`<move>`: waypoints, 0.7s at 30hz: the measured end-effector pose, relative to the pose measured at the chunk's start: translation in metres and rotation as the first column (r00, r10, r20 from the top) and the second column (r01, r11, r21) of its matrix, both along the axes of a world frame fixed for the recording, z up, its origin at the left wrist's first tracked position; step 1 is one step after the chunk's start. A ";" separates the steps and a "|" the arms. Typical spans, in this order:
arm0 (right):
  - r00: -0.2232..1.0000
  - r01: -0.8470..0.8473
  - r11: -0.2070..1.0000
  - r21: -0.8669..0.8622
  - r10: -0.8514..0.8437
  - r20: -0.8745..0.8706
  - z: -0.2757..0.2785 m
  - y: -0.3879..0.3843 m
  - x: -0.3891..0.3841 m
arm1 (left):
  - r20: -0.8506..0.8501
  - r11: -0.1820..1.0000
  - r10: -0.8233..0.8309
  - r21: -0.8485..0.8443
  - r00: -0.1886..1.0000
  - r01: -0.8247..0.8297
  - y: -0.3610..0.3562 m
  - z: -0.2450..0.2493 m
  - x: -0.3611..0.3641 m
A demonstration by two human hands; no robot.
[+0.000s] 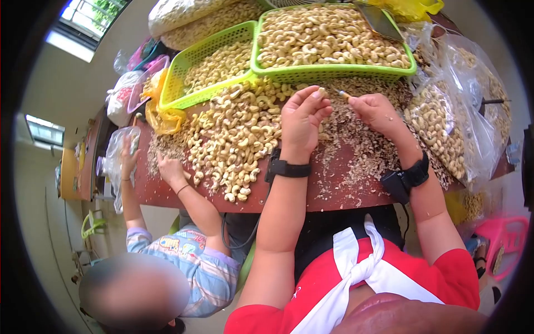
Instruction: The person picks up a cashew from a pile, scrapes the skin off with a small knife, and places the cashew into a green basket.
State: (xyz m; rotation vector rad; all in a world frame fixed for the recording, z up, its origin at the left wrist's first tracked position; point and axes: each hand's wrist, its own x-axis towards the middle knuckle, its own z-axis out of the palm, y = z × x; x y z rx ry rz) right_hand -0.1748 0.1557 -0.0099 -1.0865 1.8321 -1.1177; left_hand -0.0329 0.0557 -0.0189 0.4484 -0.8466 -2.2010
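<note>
My left hand (pixel 302 121) is raised over the table, its thumb and fingertips pinching a cashew (pixel 322 92). Just to the right, my right hand (pixel 379 114) is closed around a small knife (pixel 345 94), whose thin tip points toward the nut without clearly touching it. A heap of pale cashews (pixel 236 131) lies left of my left wrist. Beneath and around my right hand, brown skin flakes (pixel 361 150) are scattered over the red table (pixel 267 195).
Behind my hands stands a large green basket (pixel 334 72) of cashews, with a phone (pixel 379 22) on its corner. A smaller green basket (pixel 206 94) is beside it. Clear bags of nuts (pixel 445 122) rest at right. A person's hand (pixel 171 170) reaches the flakes at left.
</note>
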 end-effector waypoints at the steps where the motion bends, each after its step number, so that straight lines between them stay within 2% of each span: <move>1: 0.999 0.017 1.000 0.001 -0.017 0.033 0.000 0.000 -0.001 | 0.000 1.000 0.003 0.009 1.000 -0.003 0.000 0.001 0.001; 6: 0.992 0.020 1.000 -0.016 -0.018 0.126 -0.001 -0.001 -0.002 | -0.034 0.998 0.035 0.052 0.999 -0.033 -0.002 0.004 0.005; 11: 0.992 0.021 0.999 -0.030 -0.017 0.123 0.005 0.002 0.003 | -0.081 0.999 0.020 0.051 0.997 -0.016 -0.007 0.003 0.007; 18: 0.991 0.002 1.000 0.008 -0.003 0.131 0.001 0.001 -0.001 | -0.057 1.000 0.024 0.001 0.998 -0.024 -0.006 0.006 0.008; 21: 0.990 0.001 1.000 0.000 -0.001 0.141 -0.002 0.000 -0.001 | -0.056 0.999 -0.032 0.010 0.998 0.032 -0.006 0.006 0.010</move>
